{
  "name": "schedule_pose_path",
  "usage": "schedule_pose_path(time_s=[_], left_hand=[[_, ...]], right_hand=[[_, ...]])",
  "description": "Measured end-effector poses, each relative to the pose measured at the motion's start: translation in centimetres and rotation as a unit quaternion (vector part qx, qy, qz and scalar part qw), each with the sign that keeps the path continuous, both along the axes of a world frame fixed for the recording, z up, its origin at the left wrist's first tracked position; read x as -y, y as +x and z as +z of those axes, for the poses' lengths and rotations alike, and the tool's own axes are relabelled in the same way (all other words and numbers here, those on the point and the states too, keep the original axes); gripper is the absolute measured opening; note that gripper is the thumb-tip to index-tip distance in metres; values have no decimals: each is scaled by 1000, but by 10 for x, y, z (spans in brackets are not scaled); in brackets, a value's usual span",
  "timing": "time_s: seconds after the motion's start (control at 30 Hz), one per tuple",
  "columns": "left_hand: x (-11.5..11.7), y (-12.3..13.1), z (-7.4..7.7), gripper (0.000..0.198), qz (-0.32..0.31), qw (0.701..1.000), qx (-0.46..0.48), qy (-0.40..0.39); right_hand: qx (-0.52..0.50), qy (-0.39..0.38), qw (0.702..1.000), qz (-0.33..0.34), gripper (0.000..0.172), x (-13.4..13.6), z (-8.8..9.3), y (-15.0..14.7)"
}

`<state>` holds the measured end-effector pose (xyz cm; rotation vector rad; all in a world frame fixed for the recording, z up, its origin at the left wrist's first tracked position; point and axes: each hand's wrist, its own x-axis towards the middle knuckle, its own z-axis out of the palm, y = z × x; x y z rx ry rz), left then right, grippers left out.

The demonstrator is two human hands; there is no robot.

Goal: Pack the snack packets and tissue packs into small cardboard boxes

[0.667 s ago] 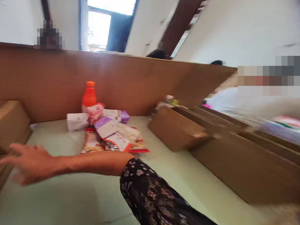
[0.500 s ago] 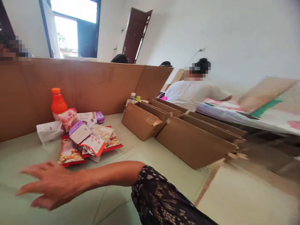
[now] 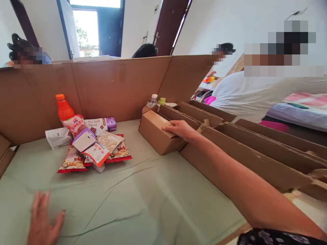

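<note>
My right hand (image 3: pixel 181 130) grips the top of a small brown cardboard box (image 3: pixel 155 134) at its near right edge, fingers over the flap. Low on the left, my left hand (image 3: pixel 44 219) hovers over or rests on the pale green tabletop (image 3: pixel 122 204); its fingers are spread and it holds nothing. Ahead of it lies a pile of packaged food: red-edged snack bags (image 3: pixel 73 160), an orange-and-white packet (image 3: pixel 98 154), a purple-and-white box (image 3: pixel 84 139) and a Super Meal box (image 3: pixel 97 124). An orange bottle (image 3: pixel 65 107) stands behind the pile.
A tall cardboard panel (image 3: pixel 114 81) walls off the back. Long open cardboard boxes (image 3: pixel 245 153) line the right side. A clear bottle (image 3: pixel 152 101) and a green-capped container (image 3: pixel 161 101) stand behind the small box. A person in a white top (image 3: pixel 240 92) is beyond.
My right hand has moved from the left, near the snack pile, over to the small cardboard box. My left hand has come into view. The camera view has shifted.
</note>
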<state>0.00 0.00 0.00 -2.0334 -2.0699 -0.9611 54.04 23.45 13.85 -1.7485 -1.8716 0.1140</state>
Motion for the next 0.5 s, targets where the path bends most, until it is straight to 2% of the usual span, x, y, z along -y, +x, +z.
schedule_pose_path(time_s=[0.1, 0.2, 0.3, 0.4, 0.5], left_hand=[[-4, 53, -3, 67, -40, 998, 35, -23], [-7, 94, 14, 61, -103, 992, 59, -45], [-9, 121, 36, 70, -184, 977, 80, -65], [-8, 135, 51, 97, -265, 947, 138, -118], [-8, 133, 56, 121, -312, 913, 207, -164]], right_hand=[[-19, -30, 997, 65, 32, 23, -4, 21], [-22, -49, 991, 119, 28, 62, -3, 42], [-8, -38, 967, 252, 21, 109, 5, 46], [-1, -66, 914, 401, 14, 150, 16, 18], [-26, -90, 860, 501, 22, 169, 19, -28]])
